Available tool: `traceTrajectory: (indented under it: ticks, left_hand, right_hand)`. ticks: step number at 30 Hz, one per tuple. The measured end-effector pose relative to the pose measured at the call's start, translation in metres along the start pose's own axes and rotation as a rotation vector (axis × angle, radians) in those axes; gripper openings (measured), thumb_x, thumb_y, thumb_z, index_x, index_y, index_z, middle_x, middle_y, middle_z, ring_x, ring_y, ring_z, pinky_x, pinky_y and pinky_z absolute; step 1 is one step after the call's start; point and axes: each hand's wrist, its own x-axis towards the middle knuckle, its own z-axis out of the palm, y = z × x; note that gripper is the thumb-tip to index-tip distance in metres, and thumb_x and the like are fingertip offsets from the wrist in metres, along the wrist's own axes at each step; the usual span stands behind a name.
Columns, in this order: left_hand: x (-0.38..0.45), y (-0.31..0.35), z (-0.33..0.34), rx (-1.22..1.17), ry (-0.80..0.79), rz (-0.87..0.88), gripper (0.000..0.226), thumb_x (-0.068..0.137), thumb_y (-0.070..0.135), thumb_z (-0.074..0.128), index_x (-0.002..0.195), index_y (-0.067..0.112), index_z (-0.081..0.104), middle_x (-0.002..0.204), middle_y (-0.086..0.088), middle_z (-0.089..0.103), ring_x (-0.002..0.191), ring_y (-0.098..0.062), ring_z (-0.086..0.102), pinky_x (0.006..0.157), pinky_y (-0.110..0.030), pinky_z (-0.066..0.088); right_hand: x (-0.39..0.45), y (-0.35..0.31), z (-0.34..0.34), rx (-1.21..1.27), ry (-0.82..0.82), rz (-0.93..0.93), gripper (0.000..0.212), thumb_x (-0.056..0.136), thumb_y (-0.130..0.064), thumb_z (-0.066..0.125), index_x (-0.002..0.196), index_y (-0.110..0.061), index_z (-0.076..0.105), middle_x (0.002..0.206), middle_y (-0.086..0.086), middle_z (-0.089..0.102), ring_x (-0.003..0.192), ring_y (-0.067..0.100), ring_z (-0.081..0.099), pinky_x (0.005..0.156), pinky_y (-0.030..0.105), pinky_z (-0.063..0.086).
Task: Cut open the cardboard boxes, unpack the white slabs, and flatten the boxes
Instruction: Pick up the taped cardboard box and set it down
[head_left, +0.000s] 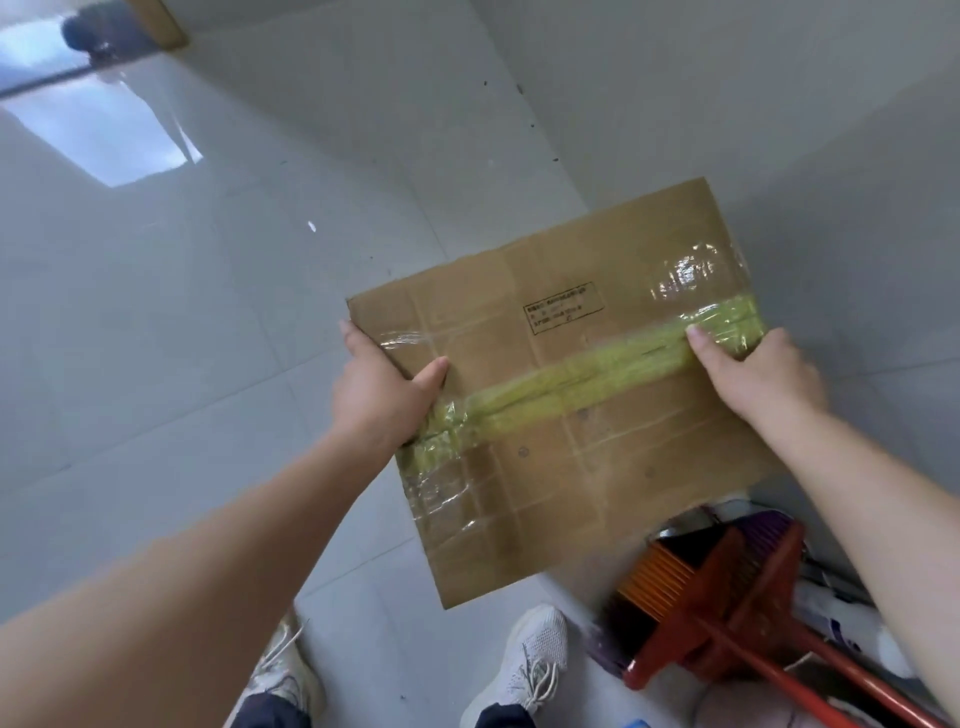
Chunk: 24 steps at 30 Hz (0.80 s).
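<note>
Step in hand: we judge this to be the flattening stage; the cardboard box (566, 395) looks already collapsed into one flat panel, and no white slab shows anywhere in view.
Where the box is: we hold it in the air above the pale tiled floor (208, 322), in front of our white sneakers (524, 660), its printed label facing up.
Left hand: our left hand (382, 389) grips the left edge, thumb pressed on top near the yellow tape (587, 371), fingers curled under.
Right hand: our right hand (753, 376) clamps the right edge, thumb lying on the tape strip, fingers hidden beneath.
Tape: one yellow band runs across the panel from hand to hand, with clear film wrinkled at both ends.
Nearby: a red broom (727, 613) lies at the lower right, just beside the box's lower corner.
Next move: we would expect to set the panel down flat; that calls for steering it clear of the broom.
</note>
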Motion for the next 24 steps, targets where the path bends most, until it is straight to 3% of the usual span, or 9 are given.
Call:
traceTrajectory:
  ticks: [3, 8, 16, 20, 24]
  left_hand:
    - [0.013, -0.008, -0.040, 0.032, 0.054, -0.007, 0.110, 0.078, 0.055, 0.067, 0.149, 0.019, -0.008, 0.124, -0.008, 0.058, 0.112, -0.033, 0.055, 0.092, -0.044, 0.048]
    - [0.043, -0.046, -0.118, 0.078, 0.155, -0.077, 0.099, 0.078, 0.062, 0.060, 0.149, 0.022, 0.004, 0.125, -0.011, 0.058, 0.115, -0.038, 0.052, 0.095, -0.043, 0.046]
    - [0.103, -0.140, -0.255, 0.148, 0.296, -0.187, 0.099, 0.083, 0.066, 0.047, 0.151, 0.015, -0.005, 0.116, -0.016, 0.060, 0.116, -0.042, 0.049, 0.087, -0.039, 0.039]
    - [0.132, -0.179, -0.321, 0.163, 0.349, -0.237, 0.097, 0.084, 0.066, 0.045, 0.151, 0.016, -0.004, 0.116, -0.017, 0.061, 0.113, -0.041, 0.051, 0.075, -0.035, 0.034]
    - [0.165, -0.210, -0.379, 0.189, 0.414, -0.296, 0.097, 0.084, 0.068, 0.044, 0.151, 0.017, -0.003, 0.126, -0.018, 0.057, 0.119, -0.042, 0.047, 0.088, -0.039, 0.039]
  right_hand:
    - [-0.021, -0.039, -0.004, 0.025, -0.023, -0.013, 0.099, 0.069, -0.087, 0.040, 0.119, -0.001, 0.045, 0.125, 0.022, 0.054, 0.113, 0.043, 0.053, 0.083, 0.045, 0.044]
    - [-0.064, -0.128, -0.006, 0.034, -0.033, -0.110, 0.098, 0.071, -0.085, 0.042, 0.120, 0.000, 0.046, 0.125, 0.021, 0.055, 0.115, 0.041, 0.053, 0.085, 0.043, 0.043]
    - [-0.140, -0.302, 0.022, 0.028, -0.091, -0.277, 0.094, 0.074, -0.082, 0.042, 0.119, 0.001, 0.047, 0.125, 0.021, 0.056, 0.115, 0.039, 0.053, 0.087, 0.041, 0.042]
    - [-0.174, -0.383, 0.038, 0.023, -0.117, -0.334, 0.092, 0.075, -0.082, 0.041, 0.120, -0.002, 0.047, 0.124, 0.018, 0.056, 0.115, 0.038, 0.053, 0.076, 0.039, 0.038]
    - [-0.195, -0.458, 0.054, 0.040, -0.181, -0.418, 0.092, 0.076, -0.080, 0.044, 0.123, -0.001, 0.046, 0.127, 0.018, 0.055, 0.118, 0.038, 0.051, 0.088, 0.041, 0.042]
